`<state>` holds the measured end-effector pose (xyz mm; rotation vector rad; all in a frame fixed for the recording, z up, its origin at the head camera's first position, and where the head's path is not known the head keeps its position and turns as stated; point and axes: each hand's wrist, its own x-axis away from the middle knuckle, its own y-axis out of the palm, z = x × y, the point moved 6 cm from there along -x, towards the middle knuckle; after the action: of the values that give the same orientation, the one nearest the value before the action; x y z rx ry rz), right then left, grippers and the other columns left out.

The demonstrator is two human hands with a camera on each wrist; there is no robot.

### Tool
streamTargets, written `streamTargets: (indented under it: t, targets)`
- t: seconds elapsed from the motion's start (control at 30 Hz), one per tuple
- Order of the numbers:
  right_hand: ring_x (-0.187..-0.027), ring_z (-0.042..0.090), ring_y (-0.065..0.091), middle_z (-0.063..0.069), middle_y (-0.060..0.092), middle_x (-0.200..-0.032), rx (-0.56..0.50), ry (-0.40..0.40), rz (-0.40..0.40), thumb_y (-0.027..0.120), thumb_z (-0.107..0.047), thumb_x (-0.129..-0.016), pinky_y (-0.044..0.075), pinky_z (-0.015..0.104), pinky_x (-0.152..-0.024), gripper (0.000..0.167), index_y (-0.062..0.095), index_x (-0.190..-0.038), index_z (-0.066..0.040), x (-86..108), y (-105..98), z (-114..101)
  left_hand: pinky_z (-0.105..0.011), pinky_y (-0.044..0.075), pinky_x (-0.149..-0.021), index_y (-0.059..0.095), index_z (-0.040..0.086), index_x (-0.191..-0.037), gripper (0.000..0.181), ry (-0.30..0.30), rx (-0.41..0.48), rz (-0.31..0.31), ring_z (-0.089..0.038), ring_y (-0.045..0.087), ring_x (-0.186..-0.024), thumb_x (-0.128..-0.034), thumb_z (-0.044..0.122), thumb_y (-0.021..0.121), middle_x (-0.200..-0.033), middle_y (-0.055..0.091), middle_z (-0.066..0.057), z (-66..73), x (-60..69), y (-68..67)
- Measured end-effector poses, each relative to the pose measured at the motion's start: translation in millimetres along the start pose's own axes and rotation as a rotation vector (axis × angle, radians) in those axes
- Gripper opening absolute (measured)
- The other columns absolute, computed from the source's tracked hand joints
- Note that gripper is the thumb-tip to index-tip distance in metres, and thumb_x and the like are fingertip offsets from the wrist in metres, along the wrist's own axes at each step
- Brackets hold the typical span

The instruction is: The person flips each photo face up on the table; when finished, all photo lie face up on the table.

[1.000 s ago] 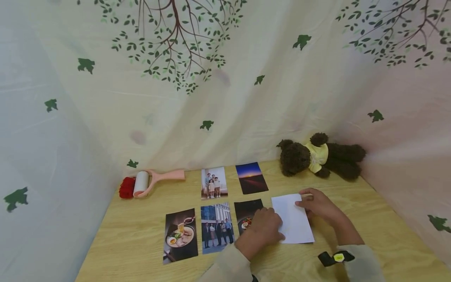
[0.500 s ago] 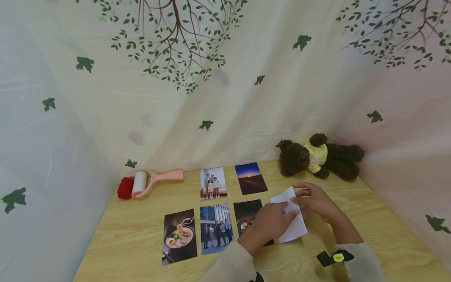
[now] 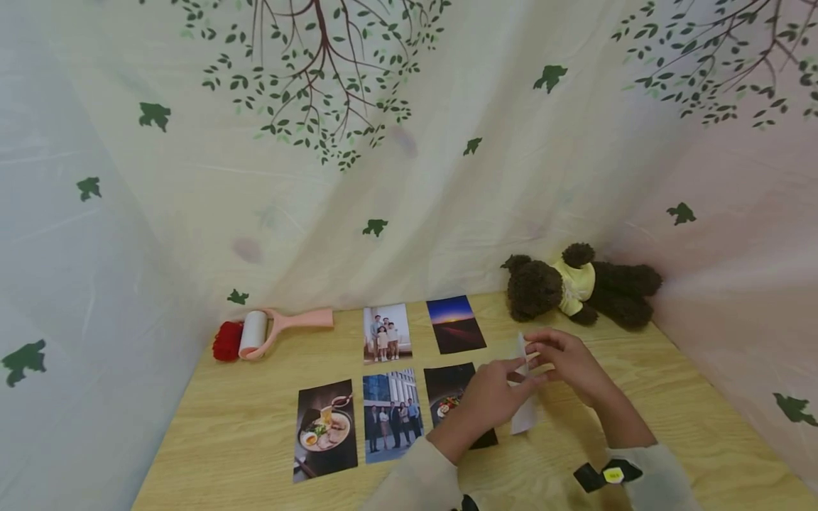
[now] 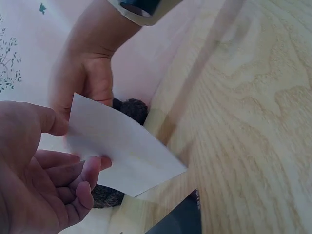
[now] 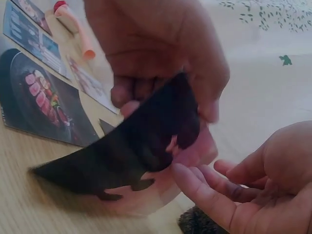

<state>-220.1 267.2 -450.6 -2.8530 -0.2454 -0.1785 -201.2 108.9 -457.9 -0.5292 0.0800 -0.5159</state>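
Note:
In the head view a photo print (image 3: 525,410) stands nearly edge-on above the table, between my hands. Its white back shows in the left wrist view; dark silhouettes on pink show on its face (image 5: 141,141) in the right wrist view. My left hand (image 3: 491,397) pinches the print near its edge, thumb on the printed side and fingers on the white side. My right hand (image 3: 571,365) has its fingers extended loosely, fingertips at the printed face, with the thumb off it. A photo of a dark food plate (image 3: 450,383) lies just left, partly hidden by my left hand.
Other photos lie face up: a noodle bowl (image 3: 326,429), an office group (image 3: 393,415), a family (image 3: 388,332) and a sunset (image 3: 456,324). A pink-handled lint roller (image 3: 255,333) and red item (image 3: 228,341) are back left; a teddy bear (image 3: 578,284) is back right.
The print has gone from showing its white back flat to standing edge-on. My left hand has moved from its left side to pinching it; my right fingers have loosened.

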Motion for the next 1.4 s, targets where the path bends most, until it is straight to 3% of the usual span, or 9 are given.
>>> streamTargets:
  t: [0.17, 0.33, 0.47, 0.63, 0.73, 0.83, 1.0, 1.2, 1.4]
  targets:
    - [-0.098, 0.012, 0.071, 0.027, 0.062, -0.127, 0.033, -0.048, -0.018, 0.046, -0.003, -0.111, 0.065, 0.035, -0.078, 0.039, 0.048, -0.146, 0.014, -1.1, 5.6, 1.5, -0.023, 0.051, -0.054, 0.059, 0.015, -0.151, 0.05, 0.024, 0.043, -0.003, -0.005, 0.071, -0.066, -0.1078, 0.041, 0.058, -0.12, 0.08, -0.002, 3.2, 3.6, -6.5]
    - [-0.095, 0.015, 0.071, 0.028, 0.067, -0.125, 0.195, -0.06, -0.001, 0.061, -0.005, -0.105, 0.064, 0.036, -0.074, 0.033, 0.06, -0.136, 0.008, -7.6, 13.1, 11.3, -0.023, 0.035, -0.043, 0.068, 0.012, -0.14, 0.038, 0.028, 0.047, 0.012, -0.006, 0.045, -0.042, -0.1074, 0.03, 0.057, -0.069, 0.067, 0.007, -2.5, 6.6, -7.9]
    - [-0.07, 0.017, 0.066, 0.023, 0.07, -0.106, 0.273, -0.057, -0.08, 0.061, 0.001, -0.102, 0.057, 0.034, -0.057, 0.029, 0.063, -0.13, 0.007, -11.8, 27.4, 27.2, -0.025, 0.026, -0.041, 0.072, 0.011, -0.098, 0.024, -0.042, -0.085, 0.003, -0.009, 0.032, -0.04, -0.1053, 0.03, 0.06, -0.05, 0.039, 0.008, -16.0, 7.5, -4.9]
    - [-0.049, 0.013, 0.053, 0.019, 0.059, -0.101, 0.335, -0.125, -0.145, 0.057, 0.017, -0.092, 0.045, 0.026, -0.044, 0.034, 0.065, -0.123, 0.01, -13.9, 42.0, 33.3, -0.028, 0.032, -0.043, 0.049, 0.02, -0.064, 0.042, -0.098, -0.302, -0.024, -0.013, 0.04, -0.042, -0.1021, 0.032, 0.062, -0.054, 0.043, 0.006, -27.7, 4.2, -4.5]
    - [-0.052, 0.01, 0.053, 0.02, 0.056, -0.105, 0.399, -0.177, -0.126, 0.06, 0.019, -0.088, 0.044, 0.025, -0.046, 0.031, 0.069, -0.117, 0.011, -15.3, 42.9, 28.4, -0.029, 0.035, -0.045, 0.059, 0.016, -0.07, 0.036, -0.13, -0.371, -0.033, -0.014, 0.042, -0.044, -0.1013, 0.034, 0.064, -0.056, 0.044, 0.004, -29.0, 3.4, -8.2]
    - [-0.054, 0.009, 0.054, 0.021, 0.056, -0.104, 0.458, -0.189, -0.121, 0.062, 0.019, -0.087, 0.047, 0.025, -0.049, 0.029, 0.072, -0.113, 0.012, -14.9, 42.8, 24.3, -0.028, 0.041, -0.051, 0.076, 0.009, -0.1, 0.029, -0.137, -0.409, -0.035, -0.013, 0.047, -0.049, -0.1012, 0.036, 0.065, -0.06, 0.051, 0.004, -30.4, 4.4, -11.7]
    - [-0.054, 0.008, 0.053, 0.02, 0.055, -0.103, 0.496, -0.183, -0.129, 0.061, 0.019, -0.087, 0.048, 0.025, -0.051, 0.029, 0.073, -0.112, 0.013, -11.4, 43.1, 24.0, -0.027, 0.052, -0.065, 0.07, 0.012, -0.137, 0.045, -0.088, -0.451, -0.016, -0.009, 0.063, -0.066, -0.1008, 0.039, 0.068, -0.083, 0.074, 0.003, -25.4, 15.2, -29.4]
    - [-0.051, 0.008, 0.051, 0.02, 0.055, -0.101, 0.519, -0.192, -0.129, 0.059, 0.022, -0.084, 0.047, 0.025, -0.05, 0.032, 0.072, -0.111, 0.014, -7.6, 41.8, 22.7, -0.026, 0.041, -0.053, 0.067, 0.007, -0.14, 0.043, 0.0, -0.404, 0.034, -0.009, 0.054, -0.053, -0.103, 0.03, 0.068, -0.074, 0.067, -0.001, -29.1, 37.6, -74.4]
    - [-0.053, 0.013, 0.052, 0.018, 0.056, -0.102, 0.551, -0.151, -0.12, 0.059, 0.026, -0.083, 0.047, 0.026, -0.05, 0.032, 0.071, -0.109, 0.011, -6.3, 36.4, 21.0, -0.042, 0.06, -0.086, 0.068, 0.009, -0.137, 0.04, 0.067, -0.535, 0.13, -0.026, 0.069, -0.11, -0.1024, 0.029, 0.07, -0.128, 0.071, -0.014, -42.7, 63.2, -134.2]
